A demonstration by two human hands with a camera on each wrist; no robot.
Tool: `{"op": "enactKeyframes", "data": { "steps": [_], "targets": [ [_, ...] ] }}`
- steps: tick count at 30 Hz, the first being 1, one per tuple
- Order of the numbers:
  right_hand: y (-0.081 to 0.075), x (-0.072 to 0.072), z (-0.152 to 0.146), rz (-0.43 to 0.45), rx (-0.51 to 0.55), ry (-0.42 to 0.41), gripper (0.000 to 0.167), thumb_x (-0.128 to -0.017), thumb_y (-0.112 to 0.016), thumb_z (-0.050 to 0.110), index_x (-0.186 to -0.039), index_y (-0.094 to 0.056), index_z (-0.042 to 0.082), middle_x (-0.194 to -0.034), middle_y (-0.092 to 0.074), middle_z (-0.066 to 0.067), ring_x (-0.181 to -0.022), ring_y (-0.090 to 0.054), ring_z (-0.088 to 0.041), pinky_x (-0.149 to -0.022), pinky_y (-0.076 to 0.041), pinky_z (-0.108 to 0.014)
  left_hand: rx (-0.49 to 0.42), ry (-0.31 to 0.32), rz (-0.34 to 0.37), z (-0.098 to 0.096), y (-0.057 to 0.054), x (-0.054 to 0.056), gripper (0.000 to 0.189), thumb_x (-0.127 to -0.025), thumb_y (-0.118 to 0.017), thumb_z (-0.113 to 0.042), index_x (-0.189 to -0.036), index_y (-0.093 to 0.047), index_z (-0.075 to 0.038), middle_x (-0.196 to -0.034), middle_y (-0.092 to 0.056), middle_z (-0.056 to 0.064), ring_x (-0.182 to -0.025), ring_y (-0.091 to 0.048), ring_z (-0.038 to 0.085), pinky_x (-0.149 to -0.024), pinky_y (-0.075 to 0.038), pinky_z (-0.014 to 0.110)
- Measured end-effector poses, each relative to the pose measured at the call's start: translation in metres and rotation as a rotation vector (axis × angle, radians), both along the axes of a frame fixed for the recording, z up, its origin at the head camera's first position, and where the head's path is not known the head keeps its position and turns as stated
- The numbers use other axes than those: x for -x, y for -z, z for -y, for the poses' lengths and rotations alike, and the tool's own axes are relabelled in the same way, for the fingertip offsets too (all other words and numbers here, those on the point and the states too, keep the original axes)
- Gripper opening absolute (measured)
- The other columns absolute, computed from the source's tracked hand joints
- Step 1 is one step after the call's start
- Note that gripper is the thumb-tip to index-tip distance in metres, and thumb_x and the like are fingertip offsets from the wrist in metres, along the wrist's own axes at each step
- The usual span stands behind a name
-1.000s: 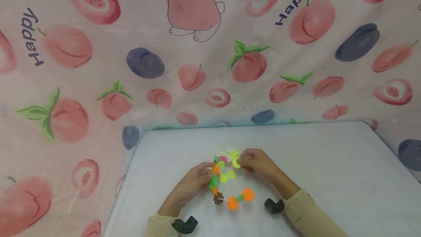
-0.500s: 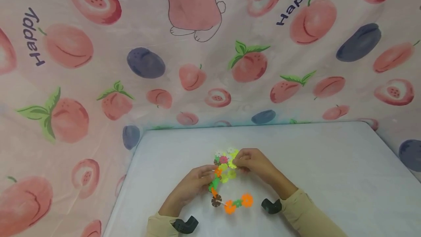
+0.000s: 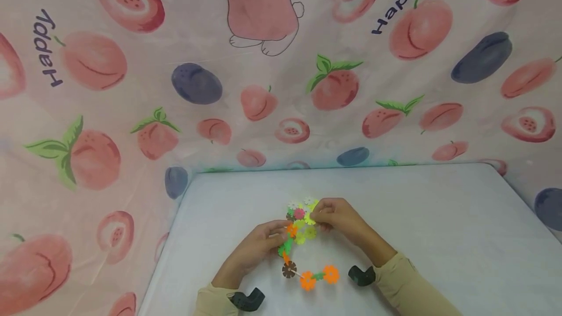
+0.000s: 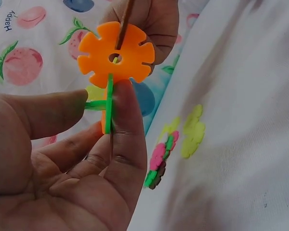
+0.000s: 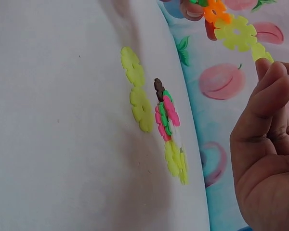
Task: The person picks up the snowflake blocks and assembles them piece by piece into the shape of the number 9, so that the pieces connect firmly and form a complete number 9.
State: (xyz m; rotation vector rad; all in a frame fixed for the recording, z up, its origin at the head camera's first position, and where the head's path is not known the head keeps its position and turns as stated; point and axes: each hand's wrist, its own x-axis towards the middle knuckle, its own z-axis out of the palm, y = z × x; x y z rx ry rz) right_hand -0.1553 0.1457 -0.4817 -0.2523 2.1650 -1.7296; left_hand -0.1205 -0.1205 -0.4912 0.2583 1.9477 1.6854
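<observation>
The left hand (image 3: 261, 245) pinches a chain of notched, multicoloured plastic flower discs (image 3: 287, 246) above the white worktop (image 3: 417, 208). The right hand (image 3: 338, 213) pinches a small yellow plastic flower disc (image 5: 261, 52) against the chain's yellow end disc (image 5: 242, 41). Change noted: a second ago these two discs stood apart; now they meet, and the chain's free orange end (image 3: 331, 274) sits lower in the head view. Joining is judged under way; slot engagement cannot be confirmed. Beyond, two loose yellow discs (image 5: 141, 109) and a mixed-colour cluster of discs (image 5: 170, 110) lie on the worktop.
</observation>
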Motion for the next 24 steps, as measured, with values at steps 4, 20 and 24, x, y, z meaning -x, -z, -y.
{"op": "enactKeyframes", "data": {
  "steps": [4, 20, 24],
  "targets": [
    [-0.002, -0.001, 0.000, 0.003, -0.012, -0.007, 0.022, -0.091, -0.076, 0.022, -0.092, -0.069, 0.000, -0.071, -0.063, -0.006, -0.063, -0.056, -0.017, -0.062, -0.053, -0.029, 0.006, -0.004, 0.001, -0.001, 0.001, 0.000, 0.048, -0.100, -0.065, -0.032, -0.143, -0.058, -0.014, -0.133, -0.059, 0.014, -0.094, -0.060, 0.016, -0.079, -0.054, 0.030],
    [-0.006, -0.006, -0.001, -0.018, -0.048, -0.085, 0.020, -0.093, -0.074, 0.021, -0.091, -0.068, 0.002, -0.079, -0.066, -0.019, -0.066, -0.057, -0.017, -0.062, -0.053, -0.032, 0.078, -0.103, -0.116, -0.008, 0.002, -0.002, 0.039, -0.102, -0.062, -0.032, -0.136, -0.065, -0.013, -0.146, -0.057, 0.013, -0.111, -0.060, 0.018, -0.079, -0.057, 0.030],
    [-0.006, -0.007, -0.003, -0.042, -0.034, -0.120, 0.018, -0.094, -0.073, 0.019, -0.091, -0.068, 0.001, -0.079, -0.066, -0.022, -0.065, -0.056, -0.017, -0.061, -0.053, -0.034, 0.123, -0.155, -0.131, -0.013, 0.000, -0.003, 0.032, -0.100, -0.064, -0.030, -0.128, -0.070, -0.015, -0.138, -0.064, 0.009, -0.109, -0.059, 0.018, -0.083, -0.055, 0.035]
  ]
}}
